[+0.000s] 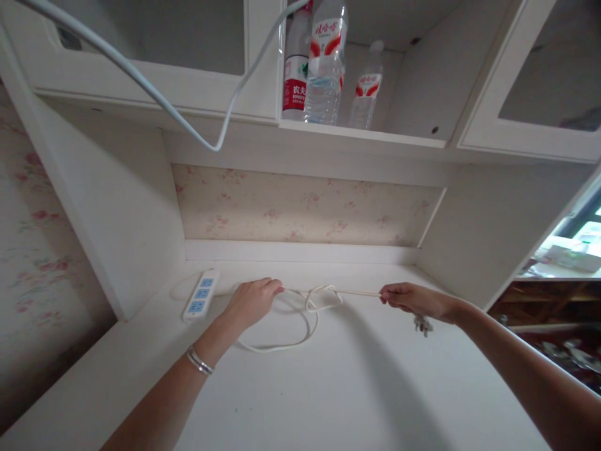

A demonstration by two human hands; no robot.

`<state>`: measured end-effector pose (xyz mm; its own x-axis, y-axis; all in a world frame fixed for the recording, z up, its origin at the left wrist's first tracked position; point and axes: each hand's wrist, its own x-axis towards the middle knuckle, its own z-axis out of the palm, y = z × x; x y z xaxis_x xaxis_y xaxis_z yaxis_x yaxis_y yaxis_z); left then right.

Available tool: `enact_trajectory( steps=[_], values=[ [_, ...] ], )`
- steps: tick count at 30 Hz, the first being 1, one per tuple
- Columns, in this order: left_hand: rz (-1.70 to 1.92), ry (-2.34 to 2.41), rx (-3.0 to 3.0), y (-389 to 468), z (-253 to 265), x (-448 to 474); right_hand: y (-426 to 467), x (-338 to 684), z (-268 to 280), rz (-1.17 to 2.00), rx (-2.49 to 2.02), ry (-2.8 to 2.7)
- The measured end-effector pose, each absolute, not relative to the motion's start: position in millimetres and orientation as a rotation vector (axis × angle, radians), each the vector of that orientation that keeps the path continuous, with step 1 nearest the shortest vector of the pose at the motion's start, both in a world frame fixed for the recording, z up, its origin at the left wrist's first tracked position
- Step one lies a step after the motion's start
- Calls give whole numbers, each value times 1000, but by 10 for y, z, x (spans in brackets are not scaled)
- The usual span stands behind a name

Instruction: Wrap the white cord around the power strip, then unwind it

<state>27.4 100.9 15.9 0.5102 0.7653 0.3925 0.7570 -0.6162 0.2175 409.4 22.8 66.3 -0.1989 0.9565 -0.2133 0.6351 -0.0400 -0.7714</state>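
A cream power cord (312, 300) stretches between my two hands, with a loose loop or knot in its middle. My left hand (256, 299) pinches the cord at the left of the loop. On the other side my right hand (407, 298) grips it, and the cord's plug (423, 324) hangs just below that hand. One slack bend of cord curves down over the white desktop under my left hand. The white power strip (201, 295), with blue socket faces, lies to the left of my left hand. Whether the knot is tight cannot be seen.
Above hangs a white cabinet (366, 136) with an open shelf holding several plastic bottles (326, 69). A thick white cable (154, 94) dangles across the upper left. White side panels (126, 200) flank the desktop (300, 401). Flowered wallpaper (300, 203) shows behind.
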Motion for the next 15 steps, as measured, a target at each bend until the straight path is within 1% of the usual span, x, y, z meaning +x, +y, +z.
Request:
enact_trajectory(
  steps=[4,8,12,15],
  values=[
    [718,1411,2702,1087,151,205,108,4453,604,1020,-1731,-1733],
    [794,1413,2456,1118,100,210,76,4661,500,798,-1842,-1556],
    [898,1233,1792,1100,73,189,78,4698,454,653,-1813,-1449],
    [981,965,1281,1070,166,206,42,4579,521,707,-1704,-1410]
  ],
)
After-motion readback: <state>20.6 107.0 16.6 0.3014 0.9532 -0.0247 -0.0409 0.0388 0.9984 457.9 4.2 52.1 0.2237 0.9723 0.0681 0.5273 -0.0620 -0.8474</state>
